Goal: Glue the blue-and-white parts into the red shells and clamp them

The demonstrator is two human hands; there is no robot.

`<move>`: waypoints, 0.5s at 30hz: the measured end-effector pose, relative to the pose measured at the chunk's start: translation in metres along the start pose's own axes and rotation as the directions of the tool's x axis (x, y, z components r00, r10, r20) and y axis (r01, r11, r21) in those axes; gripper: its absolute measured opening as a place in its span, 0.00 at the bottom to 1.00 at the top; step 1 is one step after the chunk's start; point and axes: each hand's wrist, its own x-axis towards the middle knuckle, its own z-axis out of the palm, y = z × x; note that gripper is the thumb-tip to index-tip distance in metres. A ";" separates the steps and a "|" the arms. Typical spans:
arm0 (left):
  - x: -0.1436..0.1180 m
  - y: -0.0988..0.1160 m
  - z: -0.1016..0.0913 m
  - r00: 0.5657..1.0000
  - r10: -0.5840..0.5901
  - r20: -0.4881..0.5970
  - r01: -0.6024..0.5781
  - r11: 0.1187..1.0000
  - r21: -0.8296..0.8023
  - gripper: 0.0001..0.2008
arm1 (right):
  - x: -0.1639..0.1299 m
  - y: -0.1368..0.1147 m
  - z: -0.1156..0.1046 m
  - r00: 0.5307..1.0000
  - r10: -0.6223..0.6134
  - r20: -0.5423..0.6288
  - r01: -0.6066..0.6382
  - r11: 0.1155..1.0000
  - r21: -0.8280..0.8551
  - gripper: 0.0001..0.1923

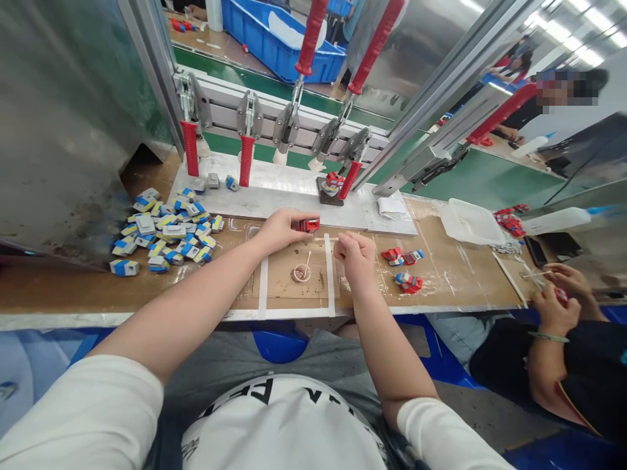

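My left hand [281,230] is closed on a small red toy car [309,225], gripping it at its left end just above the table. My right hand [356,258] is a fist with a thin pale stick [326,239] poking out to its left, toward the toy car. The stick's far end is too small to make out. Below and between the hands is a small round cup [300,273] with brownish contents, and a cotton swab [308,258] leans in it. Right of my right hand lie red and blue toy vehicles [409,282].
Toy parts [166,228] in grey, blue and yellow are heaped at left. Behind stand toggle clamps with red handles [246,161]; a red toy [335,179] sits on a dark block beneath one. At right are a plastic tray [471,222], a bottle [558,220] and a co-worker's hands [558,303].
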 end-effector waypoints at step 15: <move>0.000 -0.003 0.001 0.999 -0.016 0.034 0.013 0.994 0.109 0.26 | 0.017 0.016 0.010 0.999 0.037 -0.035 -0.035 0.998 0.058 0.30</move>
